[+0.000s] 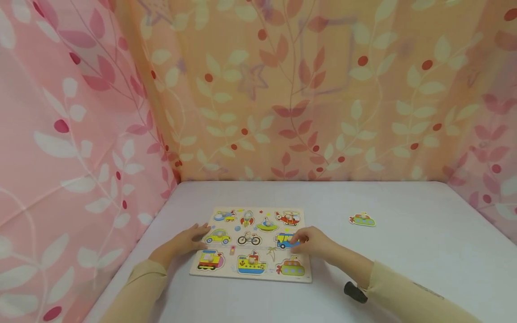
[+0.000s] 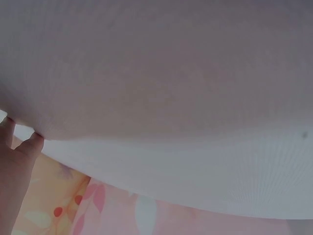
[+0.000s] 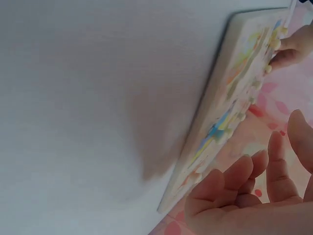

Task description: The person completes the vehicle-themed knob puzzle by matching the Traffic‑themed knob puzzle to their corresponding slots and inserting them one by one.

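Note:
A wooden knob puzzle board [image 1: 250, 277] lies flat on the table, covered with vehicle pictures. My left hand [image 1: 186, 240] rests at its left edge, fingers stretched near the yellow car piece [image 1: 218, 236]; only some fingertips show in the left wrist view. My right hand [image 1: 313, 241] hovers at the board's right side, over part of the blue bus piece [image 1: 282, 241]. In the right wrist view its fingers [image 3: 276, 169] are loosely bent, thumb apart, with nothing visible between them. A loose submarine piece [image 1: 362, 220] with a knob lies right of the board.
The white table [image 1: 408, 251] reaches back to a flowered curtain [image 1: 282, 112], with another pink curtain [image 1: 81, 157] along the left. Beneath the right forearm shows a black object [image 1: 355, 292]. The lower-right board spot bears a submarine picture [image 1: 291, 268].

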`<action>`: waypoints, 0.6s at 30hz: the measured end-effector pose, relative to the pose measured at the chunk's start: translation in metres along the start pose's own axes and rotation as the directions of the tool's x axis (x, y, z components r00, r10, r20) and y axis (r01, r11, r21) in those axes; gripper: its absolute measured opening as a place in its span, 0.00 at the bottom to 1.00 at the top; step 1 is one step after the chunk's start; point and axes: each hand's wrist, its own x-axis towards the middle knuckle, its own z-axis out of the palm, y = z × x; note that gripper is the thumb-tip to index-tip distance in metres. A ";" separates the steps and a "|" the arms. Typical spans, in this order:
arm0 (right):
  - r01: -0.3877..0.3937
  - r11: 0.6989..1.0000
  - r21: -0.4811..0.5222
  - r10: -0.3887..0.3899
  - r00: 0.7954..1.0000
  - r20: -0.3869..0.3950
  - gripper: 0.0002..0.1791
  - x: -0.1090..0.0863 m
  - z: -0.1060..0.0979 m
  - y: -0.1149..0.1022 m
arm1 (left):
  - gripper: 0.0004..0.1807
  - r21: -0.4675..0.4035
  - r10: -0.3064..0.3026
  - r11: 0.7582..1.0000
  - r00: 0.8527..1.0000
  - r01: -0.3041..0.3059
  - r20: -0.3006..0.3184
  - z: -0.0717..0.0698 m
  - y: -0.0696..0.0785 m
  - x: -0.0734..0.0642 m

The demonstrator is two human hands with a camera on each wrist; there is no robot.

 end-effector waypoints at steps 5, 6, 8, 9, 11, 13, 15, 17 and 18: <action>-0.005 1.000 0.000 0.005 1.000 0.000 0.07 -0.003 -0.005 0.009 | 0.39 -0.006 0.011 1.000 1.000 -0.011 -0.001 0.000 0.000 0.000; -0.005 1.000 -0.002 0.005 1.000 0.001 0.07 -0.003 -0.006 0.010 | 0.39 -0.009 0.016 1.000 1.000 -0.016 0.001 -0.001 0.000 0.000; -0.003 1.000 0.000 0.003 1.000 0.001 0.07 -0.004 -0.008 0.012 | 0.38 -0.011 0.028 1.000 1.000 -0.028 0.005 -0.001 0.000 0.000; 0.002 1.000 0.004 -0.002 1.000 0.000 0.07 -0.004 -0.009 0.013 | 0.38 -0.010 0.034 0.999 0.999 -0.034 0.008 0.000 -0.001 -0.001; 0.011 1.000 0.008 -0.011 1.000 0.000 0.07 -0.005 -0.012 0.014 | 0.38 -0.011 0.041 0.999 0.999 -0.041 0.009 0.000 -0.001 -0.001; 0.018 1.000 0.007 -0.018 1.000 -0.011 0.08 -0.006 -0.016 0.015 | 0.38 -0.014 0.029 0.999 1.000 -0.029 0.006 0.000 -0.001 -0.002; 0.017 1.000 0.004 -0.017 0.999 -0.027 0.08 -0.006 -0.021 0.017 | 0.39 -0.019 0.014 1.000 1.000 -0.014 0.004 -0.001 0.000 -0.003; 0.005 1.000 -0.002 -0.005 0.999 -0.046 0.09 -0.006 -0.026 0.021 | 0.39 -0.021 0.005 1.000 1.000 -0.005 0.004 -0.001 0.002 -0.003; -0.003 1.000 -0.006 0.002 0.998 -0.057 0.09 -0.006 -0.028 0.023 | 0.39 -0.022 0.002 1.000 1.000 -0.002 0.005 -0.002 0.003 -0.004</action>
